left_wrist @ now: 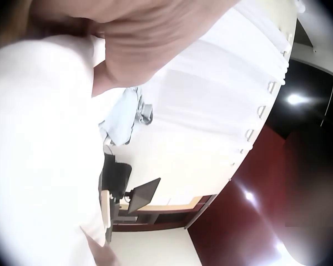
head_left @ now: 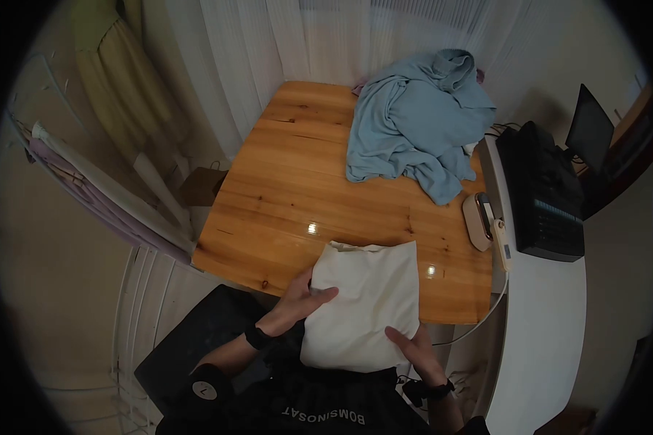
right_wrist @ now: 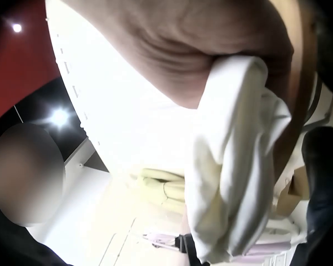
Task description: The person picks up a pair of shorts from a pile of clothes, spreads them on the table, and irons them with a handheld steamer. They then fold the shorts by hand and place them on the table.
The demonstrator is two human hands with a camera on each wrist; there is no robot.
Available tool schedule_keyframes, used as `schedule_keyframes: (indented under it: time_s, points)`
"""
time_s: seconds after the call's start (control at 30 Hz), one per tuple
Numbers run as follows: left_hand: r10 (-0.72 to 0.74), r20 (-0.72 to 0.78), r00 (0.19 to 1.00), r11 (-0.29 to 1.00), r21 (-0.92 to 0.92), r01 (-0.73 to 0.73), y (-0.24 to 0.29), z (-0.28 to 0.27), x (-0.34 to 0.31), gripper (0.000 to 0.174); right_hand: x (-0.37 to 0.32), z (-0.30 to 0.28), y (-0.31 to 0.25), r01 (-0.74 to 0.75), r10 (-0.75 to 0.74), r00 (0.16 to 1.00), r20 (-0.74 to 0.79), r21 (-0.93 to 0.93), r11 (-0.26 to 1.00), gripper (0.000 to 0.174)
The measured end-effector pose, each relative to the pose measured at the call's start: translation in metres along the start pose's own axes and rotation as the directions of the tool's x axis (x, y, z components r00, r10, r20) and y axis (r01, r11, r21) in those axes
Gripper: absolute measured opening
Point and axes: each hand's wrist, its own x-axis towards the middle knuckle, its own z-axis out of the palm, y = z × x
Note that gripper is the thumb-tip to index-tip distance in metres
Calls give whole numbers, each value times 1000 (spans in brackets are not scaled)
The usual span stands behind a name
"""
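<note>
A folded piece of white cloth (head_left: 363,308), roughly rectangular, is held at the near edge of the wooden table, its lower part above the person's lap. My left hand (head_left: 301,299) grips its left side, thumb lying on top and fingers hidden behind the fabric. On the lower right side, my right hand (head_left: 416,351) holds it the same way, thumb over the front. Several soft layers show along the folded edge of the cloth (right_wrist: 233,160) in the right wrist view. The left wrist view shows the cloth's broad, overexposed face beside the left hand (left_wrist: 139,41).
A crumpled light-blue garment (head_left: 421,116) is heaped at the table's (head_left: 268,196) far right. A small white device (head_left: 477,221) stands at the right edge, with a cable nearby. Beyond it, a white side surface (head_left: 544,312) bears black equipment (head_left: 540,196). Clothes hang on the left.
</note>
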Motion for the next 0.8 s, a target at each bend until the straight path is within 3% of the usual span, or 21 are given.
schedule_keyframes:
  time_s: [0.03,0.1,0.17,0.23,0.27,0.33,0.37,0.43,0.5,0.57,0.67,0.73,0.77,0.8]
  points:
    - [21,-52,998,1000,-20,-22,4,-12,1,57,10,6,-7,71,-71,997,10,-97,993,60]
    - [9,-157,988,993,-111,-27,31,-35,7,50,37,17,-25,120,-115,991,74,-79,990,59]
    - [44,-164,985,991,-116,-63,60,-63,21,48,75,33,-45,174,-164,972,166,-49,983,59]
    - [114,-128,985,993,-9,-116,82,-104,54,56,121,55,-71,180,-176,962,209,-2,984,60]
    - [165,-178,970,986,42,-160,91,-120,72,56,144,67,-85,176,-179,959,221,36,984,61]
    - [225,-226,948,973,96,-208,108,-149,116,57,215,88,-86,159,-149,976,159,-54,986,60]
    - [208,-319,925,975,141,-171,113,-165,141,62,245,97,-82,160,-150,976,161,-51,986,60]
    - [198,-412,889,974,186,-131,98,-199,180,67,292,112,-80,113,-144,981,128,225,968,61]
    - [253,-509,823,822,561,95,79,-223,208,80,311,117,-90,97,-122,987,104,218,971,61]
    - [260,-491,831,800,592,100,69,-223,205,85,320,118,-95,83,-102,991,81,216,973,62]
    - [245,-482,841,737,656,162,74,-218,183,91,314,125,-89,29,-89,972,219,263,964,60]
    - [230,-505,832,706,675,214,81,-217,165,91,293,150,-95,-120,45,971,233,322,939,55]
    - [249,-517,819,596,748,291,85,-218,157,92,282,156,-92,-124,46,969,242,318,940,55]
    - [269,-525,808,468,804,367,90,-220,148,94,269,162,-86,-166,7,924,383,384,908,53]
